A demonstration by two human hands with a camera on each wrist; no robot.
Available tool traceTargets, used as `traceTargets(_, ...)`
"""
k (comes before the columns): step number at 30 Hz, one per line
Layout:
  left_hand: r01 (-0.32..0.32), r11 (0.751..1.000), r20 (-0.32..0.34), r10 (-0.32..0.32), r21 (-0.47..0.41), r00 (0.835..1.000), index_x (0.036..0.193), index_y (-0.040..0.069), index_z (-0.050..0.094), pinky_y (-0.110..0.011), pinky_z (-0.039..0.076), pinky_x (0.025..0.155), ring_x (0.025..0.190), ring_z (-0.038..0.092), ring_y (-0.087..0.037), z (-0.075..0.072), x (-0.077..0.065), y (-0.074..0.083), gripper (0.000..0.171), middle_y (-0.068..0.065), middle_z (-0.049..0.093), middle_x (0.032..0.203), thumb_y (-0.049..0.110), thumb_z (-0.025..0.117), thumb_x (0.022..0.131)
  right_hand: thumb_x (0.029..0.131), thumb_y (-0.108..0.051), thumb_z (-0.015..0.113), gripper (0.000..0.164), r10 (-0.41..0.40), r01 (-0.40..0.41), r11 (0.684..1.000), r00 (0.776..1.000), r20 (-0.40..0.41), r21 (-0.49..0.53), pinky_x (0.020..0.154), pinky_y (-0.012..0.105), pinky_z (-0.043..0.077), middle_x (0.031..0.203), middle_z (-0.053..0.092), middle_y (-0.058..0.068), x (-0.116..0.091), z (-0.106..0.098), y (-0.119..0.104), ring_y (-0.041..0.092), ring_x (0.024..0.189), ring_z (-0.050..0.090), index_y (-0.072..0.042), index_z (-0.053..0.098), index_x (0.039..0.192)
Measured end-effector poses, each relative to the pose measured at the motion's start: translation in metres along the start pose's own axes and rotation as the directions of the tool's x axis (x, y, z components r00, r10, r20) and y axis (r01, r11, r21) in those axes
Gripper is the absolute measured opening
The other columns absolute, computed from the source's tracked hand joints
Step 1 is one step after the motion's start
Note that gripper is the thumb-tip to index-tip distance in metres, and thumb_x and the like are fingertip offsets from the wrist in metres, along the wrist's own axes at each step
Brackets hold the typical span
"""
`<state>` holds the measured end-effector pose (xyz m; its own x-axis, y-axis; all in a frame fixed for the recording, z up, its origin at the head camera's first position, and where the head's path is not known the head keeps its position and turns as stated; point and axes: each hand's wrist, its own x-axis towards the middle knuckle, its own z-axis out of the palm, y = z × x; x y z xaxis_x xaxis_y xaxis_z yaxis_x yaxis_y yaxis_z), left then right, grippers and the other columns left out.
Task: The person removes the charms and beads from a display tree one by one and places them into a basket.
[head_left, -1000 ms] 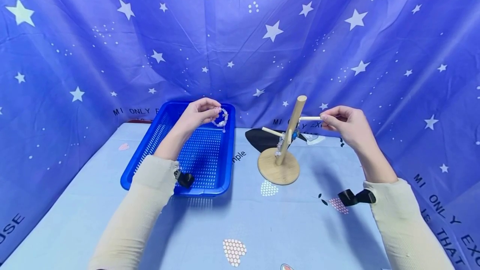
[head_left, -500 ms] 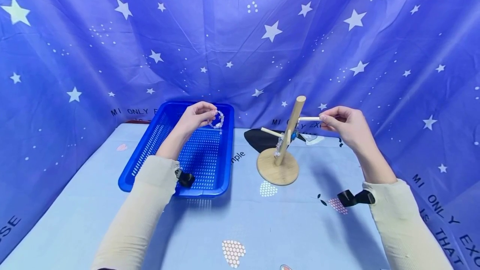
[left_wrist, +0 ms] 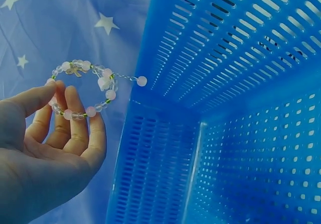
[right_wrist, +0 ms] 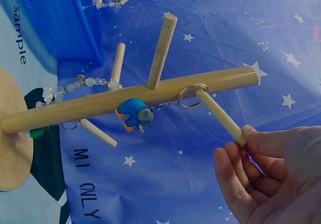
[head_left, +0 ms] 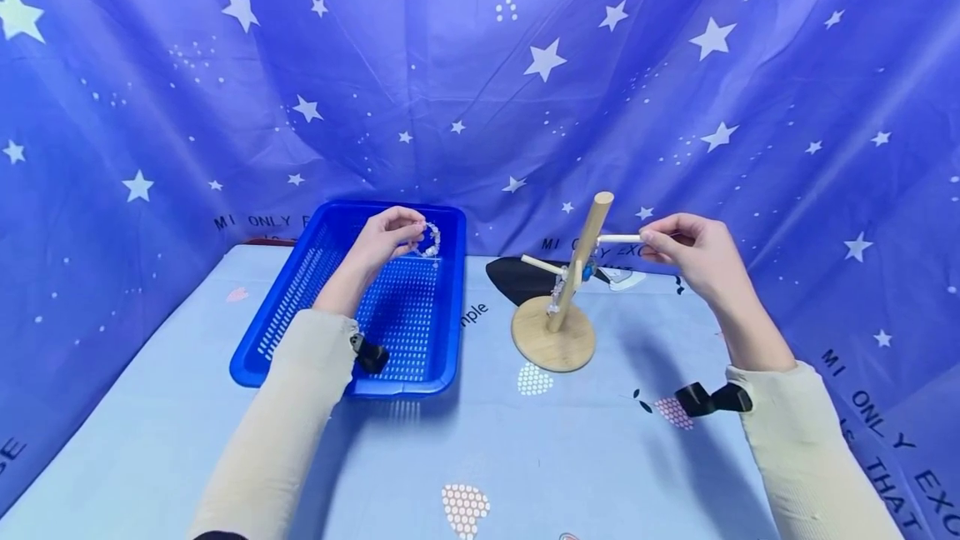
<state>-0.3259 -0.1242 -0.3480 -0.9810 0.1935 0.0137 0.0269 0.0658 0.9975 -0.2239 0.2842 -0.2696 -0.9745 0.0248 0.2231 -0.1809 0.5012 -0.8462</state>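
My left hand pinches a bracelet of pink and clear beads between thumb and fingertips, above the blue basket. A short chain ending in a pink bead sticks out from the bracelet. On the right, my right hand pinches the tip of a wooden peg on an upright wooden stand. A keychain with a blue and grey figure hangs by its ring at that peg's base. Another beaded bracelet hangs on a different peg, partly behind the post.
The stand's round base rests on a light blue patterned cloth, right of the basket. Lower on the post, a metal ring circles another peg, with something green beneath. A starry blue curtain hangs behind the table.
My left hand has shifted slightly left and down with the bracelet, over the basket. The right hand stays at the peg tip. The head view has turned slightly.
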Motion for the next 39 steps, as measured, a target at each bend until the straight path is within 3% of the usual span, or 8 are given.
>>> traceTargets(5,-0.002,0.999,-0.012,0.001,-0.033,1.0,0.113,0.009,0.059,-0.042,0.048,0.108,0.094,0.062,-0.009,-0.004,0.007,-0.003,0.014,0.012,0.064,0.095,0.015,0.06,0.1,0.098,-0.016,0.063,0.009,-0.002,0.003,1.0,1.0,-0.008,0.021,0.072,0.015,0.059,0.077,0.067,-0.019,0.0,-0.002,0.0,-0.003,0.07,0.069,-0.008,0.067,0.099)
traceTargets(9,0.012,0.998,-0.045,-0.015,-0.061,0.999,0.106,0.015,0.06,-0.039,0.049,0.105,0.092,0.062,-0.008,-0.008,0.01,-0.009,0.006,0.014,0.063,0.091,0.012,0.059,0.1,0.098,-0.014,0.064,0.006,-0.003,0.003,0.999,1.0,0.004,0.052,0.072,0.016,0.059,0.078,0.069,-0.018,0.001,0.0,0.001,-0.002,0.07,0.069,-0.015,0.068,0.094)
traceTargets(16,0.031,0.999,-0.047,-0.032,-0.019,0.998,0.114,0.008,0.058,-0.044,0.05,0.107,0.097,0.063,-0.011,-0.011,0.014,-0.014,0.013,0.01,0.062,0.095,0.012,0.058,0.101,0.098,-0.016,0.064,0.004,0.003,-0.003,1.0,1.0,-0.006,0.025,0.072,0.015,0.059,0.079,0.068,-0.019,0.001,-0.001,0.001,-0.003,0.071,0.069,-0.014,0.067,0.096)
traceTargets(27,0.13,0.99,-0.021,-0.129,0.044,0.991,0.126,-0.004,0.053,-0.046,0.052,0.104,0.1,0.06,-0.019,-0.007,0.018,-0.023,0.027,-0.003,0.059,0.103,0.008,0.054,0.102,0.098,-0.014,0.063,0.004,0.004,-0.004,1.0,1.0,-0.005,0.011,0.071,0.014,0.058,0.078,0.067,-0.02,0.003,0.0,0.0,-0.002,0.07,0.069,-0.012,0.067,0.097)
traceTargets(39,0.22,0.961,0.045,-0.23,0.166,0.972,0.122,-0.002,0.054,-0.044,0.055,0.1,0.109,0.057,-0.028,-0.006,0.019,-0.037,0.021,-0.009,0.057,0.105,0.005,0.051,0.103,0.098,-0.015,0.063,0.005,0.017,-0.017,1.0,1.0,0.0,0.02,0.071,0.014,0.058,0.078,0.067,-0.021,0.003,0.0,0.001,-0.004,0.071,0.068,-0.015,0.067,0.096)
